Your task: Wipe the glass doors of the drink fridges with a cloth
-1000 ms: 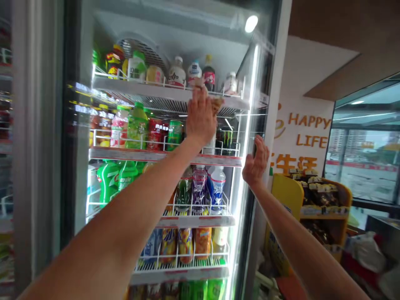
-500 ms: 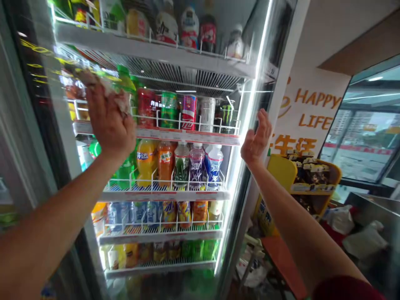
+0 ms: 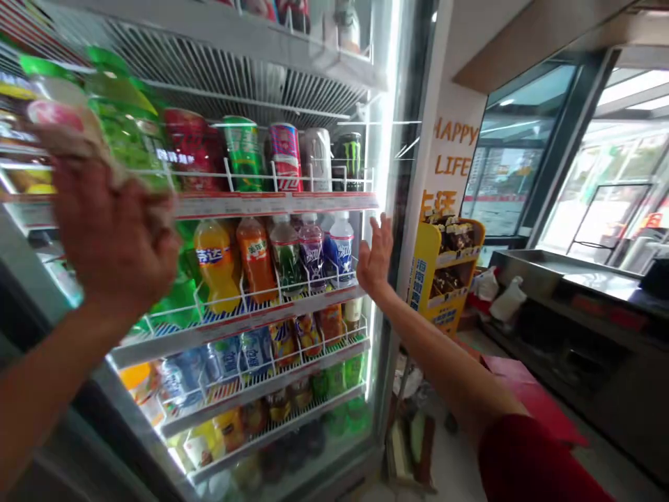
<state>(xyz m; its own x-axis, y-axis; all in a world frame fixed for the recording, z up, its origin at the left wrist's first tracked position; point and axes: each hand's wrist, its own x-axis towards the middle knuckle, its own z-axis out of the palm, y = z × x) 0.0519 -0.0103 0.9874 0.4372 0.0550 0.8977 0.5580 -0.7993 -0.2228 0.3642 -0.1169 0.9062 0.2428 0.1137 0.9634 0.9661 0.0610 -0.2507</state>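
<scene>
My left hand point(image 3: 118, 240), blurred by motion, presses a crumpled pale cloth point(image 3: 78, 143) flat against the glass front of a lit drinks fridge. Parts of the cloth show past the fingers, and the rest is under the palm. Behind the glass near this hand stand green-capped bottles point(image 3: 122, 115) and a dark red can point(image 3: 192, 150). My right hand point(image 3: 375, 259) holds nothing; its fingers are raised and apart at the right side of the fridge door, close to the bright light strip point(image 3: 389, 90). Whether its palm touches the glass I cannot tell.
Wire shelves hold an orange soda bottle point(image 3: 215, 261), a black can point(image 3: 348, 160) and several other drinks. Right of the fridge are a yellow display stand point(image 3: 449, 279), a metal counter point(image 3: 580, 268) and a red board-like surface point(image 3: 538, 397). Wooden pieces point(image 3: 412, 450) lie on the floor.
My view has swung right and closer to the fridge. My left hand with the cloth now appears lower and further left against the shelves; my right hand stays by the door's right side, lower.
</scene>
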